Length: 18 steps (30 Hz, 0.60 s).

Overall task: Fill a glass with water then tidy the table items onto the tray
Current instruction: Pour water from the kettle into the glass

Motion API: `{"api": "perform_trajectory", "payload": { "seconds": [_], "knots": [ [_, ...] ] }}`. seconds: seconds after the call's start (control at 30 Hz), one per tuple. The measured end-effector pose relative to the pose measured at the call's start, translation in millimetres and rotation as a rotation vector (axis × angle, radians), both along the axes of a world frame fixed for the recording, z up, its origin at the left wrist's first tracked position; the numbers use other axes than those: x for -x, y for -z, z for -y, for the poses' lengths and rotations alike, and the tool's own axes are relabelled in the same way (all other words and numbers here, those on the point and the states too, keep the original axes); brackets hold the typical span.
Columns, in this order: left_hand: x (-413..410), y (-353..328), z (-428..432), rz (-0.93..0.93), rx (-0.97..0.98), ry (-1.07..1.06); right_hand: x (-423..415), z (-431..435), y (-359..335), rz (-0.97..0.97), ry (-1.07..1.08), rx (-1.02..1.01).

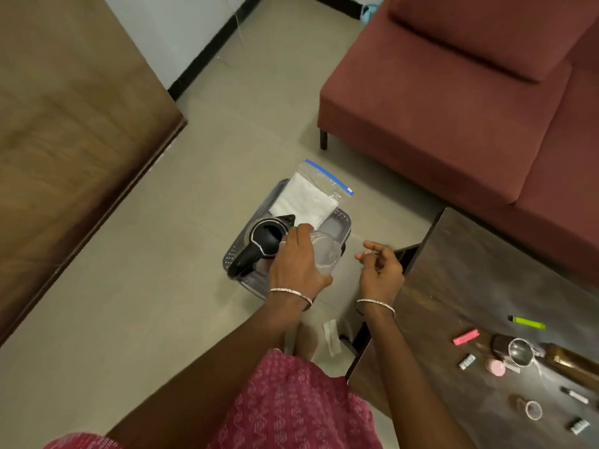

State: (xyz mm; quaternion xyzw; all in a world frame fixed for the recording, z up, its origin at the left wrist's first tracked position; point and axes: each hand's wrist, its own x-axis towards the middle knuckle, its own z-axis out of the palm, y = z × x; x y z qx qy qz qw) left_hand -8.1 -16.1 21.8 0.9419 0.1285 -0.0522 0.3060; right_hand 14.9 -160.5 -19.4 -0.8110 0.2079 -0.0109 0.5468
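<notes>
A pale tiled floor (162, 303) runs between a wooden panel (64, 140) on the left and a maroon sofa (453, 92). On the floor sits one grey tray (235, 254) holding one black kettle (264, 241), one white cloth (304, 200) and one zip bag (327, 179). The left hand (295, 264) grips the one clear glass (325, 251) above the tray, beside the kettle. The right hand (381, 270) hovers with fingers curled; whether it holds anything I cannot tell. Right of it, a dark table (470, 270) carries one green lighter (526, 321), one pink eraser (465, 337), one steel cup (520, 351) and other small bits.
</notes>
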Motion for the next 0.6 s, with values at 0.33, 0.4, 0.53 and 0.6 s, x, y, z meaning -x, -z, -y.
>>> {"api": "perform_trajectory", "payload": {
  "seconds": [0.33,0.4,0.53,0.6],
  "knots": [
    [68.4,-45.1,-90.6,0.234,0.177,-0.339,45.9,-74.4,-17.2,-0.112,-0.243,-0.099],
    [83.1,-41.6,-113.1,0.238,0.193,-0.387,55.5,-98.3,-13.3,-0.155,-0.312,-0.068],
    [104.2,-28.7,-146.8,0.205,0.236,-0.460,68.3,-146.7,9.9,-0.503,-0.384,-0.144],
    [110.2,-23.2,-161.3,0.198,0.254,-0.472,68.7,-169.5,20.7,-0.712,-0.302,-0.326]
  ]
}}
